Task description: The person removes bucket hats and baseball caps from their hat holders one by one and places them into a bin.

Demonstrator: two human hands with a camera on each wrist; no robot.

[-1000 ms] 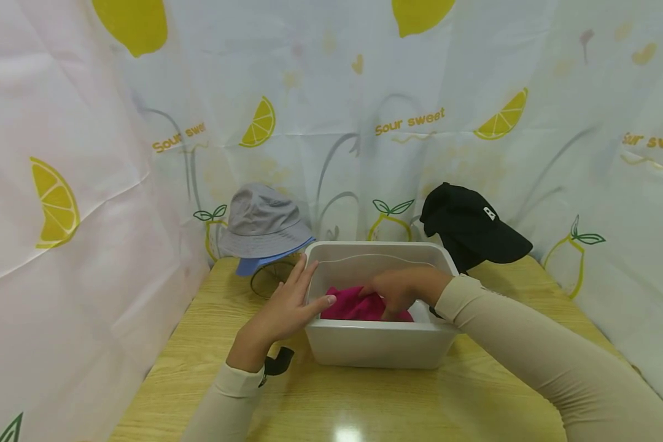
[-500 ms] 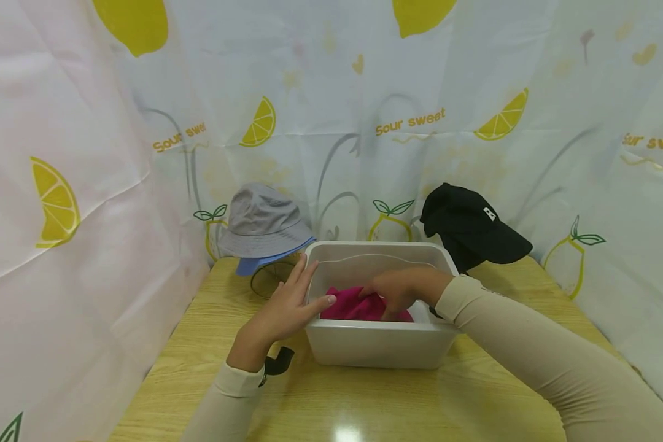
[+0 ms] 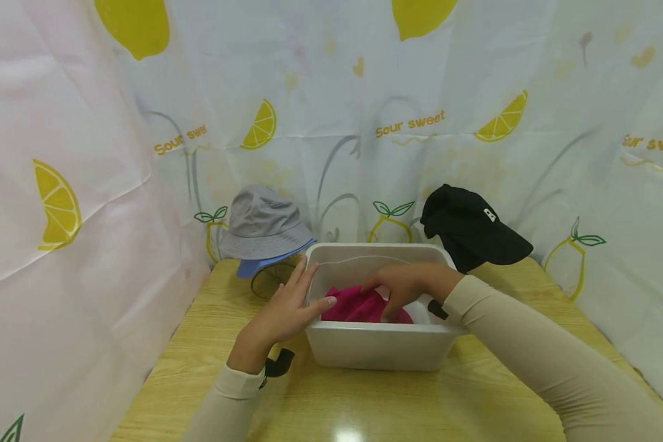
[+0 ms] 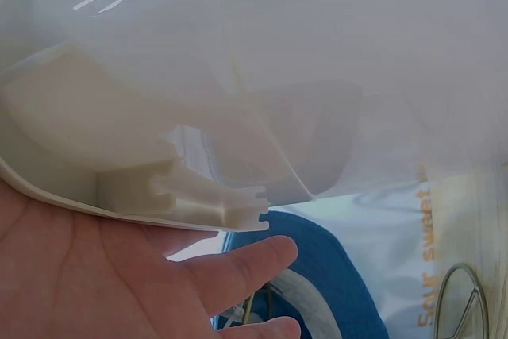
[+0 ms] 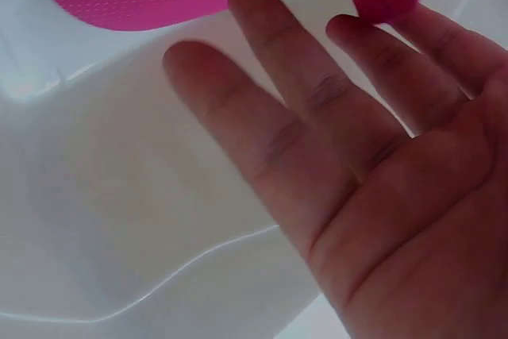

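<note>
On the table (image 3: 447, 399) in the head view, I counted one white bin (image 3: 376, 347) with one pink hat (image 3: 350, 306) inside, one grey hat (image 3: 262, 221) over one blue hat (image 3: 256, 266), and one black cap (image 3: 469, 230). Through the left wrist feed, I saw the left hand (image 3: 279, 314) against the white bin, fingers apart; through the right, four of the right hand's (image 3: 402, 285) fingers stretched apart at the pink hat, thumb out of sight.

Bin walls (image 3: 372, 348) around the right hand (image 3: 404, 283), free room above.
</note>
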